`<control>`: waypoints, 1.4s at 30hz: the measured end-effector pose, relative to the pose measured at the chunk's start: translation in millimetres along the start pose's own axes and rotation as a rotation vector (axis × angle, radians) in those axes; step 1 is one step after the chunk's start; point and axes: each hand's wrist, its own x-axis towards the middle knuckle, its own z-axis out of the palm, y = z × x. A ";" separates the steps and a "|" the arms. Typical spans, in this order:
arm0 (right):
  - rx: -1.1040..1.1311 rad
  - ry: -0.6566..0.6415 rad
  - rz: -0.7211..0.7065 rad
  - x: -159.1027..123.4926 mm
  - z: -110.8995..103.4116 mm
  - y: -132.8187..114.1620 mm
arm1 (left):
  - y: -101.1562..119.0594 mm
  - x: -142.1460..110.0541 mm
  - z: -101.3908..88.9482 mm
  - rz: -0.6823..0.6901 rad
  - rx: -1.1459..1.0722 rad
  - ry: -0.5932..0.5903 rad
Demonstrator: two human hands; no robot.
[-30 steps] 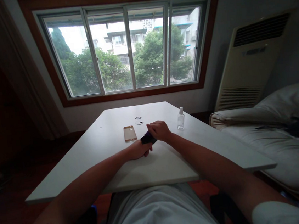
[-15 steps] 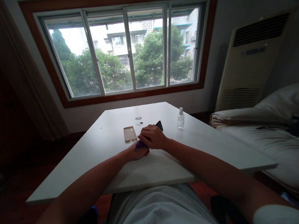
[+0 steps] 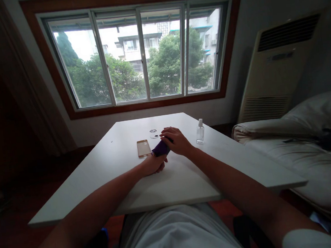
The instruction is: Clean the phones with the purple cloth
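Cloth of deep purple (image 3: 159,147) lies against a flat black slab (image 3: 167,151) above the white bench (image 3: 105,166); left hand (image 3: 153,165) grips the near end, right hand (image 3: 178,141) clasps the far. Probably light, stiff, slick: I'd hold its edges.

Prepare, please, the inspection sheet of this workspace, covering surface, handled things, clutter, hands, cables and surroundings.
Surface: white table, with things on it.
Handled things: dark-and-purple item, partly hidden; exact nature unclear.
Clutter: phone case lying flat, clear spray bottle upright, small round pieces beyond the item.
Hands: left hand grips the item's near end; right hand is over its far end.
Cables: nothing seen.
Surroundings: window beyond the table; sofa and air conditioner on the right.
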 end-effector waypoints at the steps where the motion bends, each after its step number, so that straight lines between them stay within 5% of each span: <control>1: 0.016 -0.011 -0.025 1.0 -1.3 -4.2 | 0.2 0.1 0.1 -0.003 0.001 0.002; 12: 0.058 -0.203 -0.167 1.6 -1.2 -22.0 | -4.4 2.9 -1.3 0.068 0.048 -0.042; 22: 0.040 -0.316 -0.128 4.6 -9.1 3.8 | -6.4 4.3 -3.5 0.027 -0.056 -0.104; 26: 0.001 -0.284 -0.072 0.7 -9.3 16.1 | -4.6 0.6 -4.4 0.053 -0.035 -0.134; 32: -0.044 0.045 0.046 2.3 -13.6 15.6 | 1.1 -4.3 -4.4 0.089 0.078 -0.147; 34: -0.094 0.068 0.064 3.5 -13.1 12.0 | 1.4 -4.5 -4.2 0.092 0.107 -0.149; 42: -0.298 -0.217 -0.008 0.3 7.1 -4.1 | 5.3 -7.5 -4.3 0.088 0.129 -0.156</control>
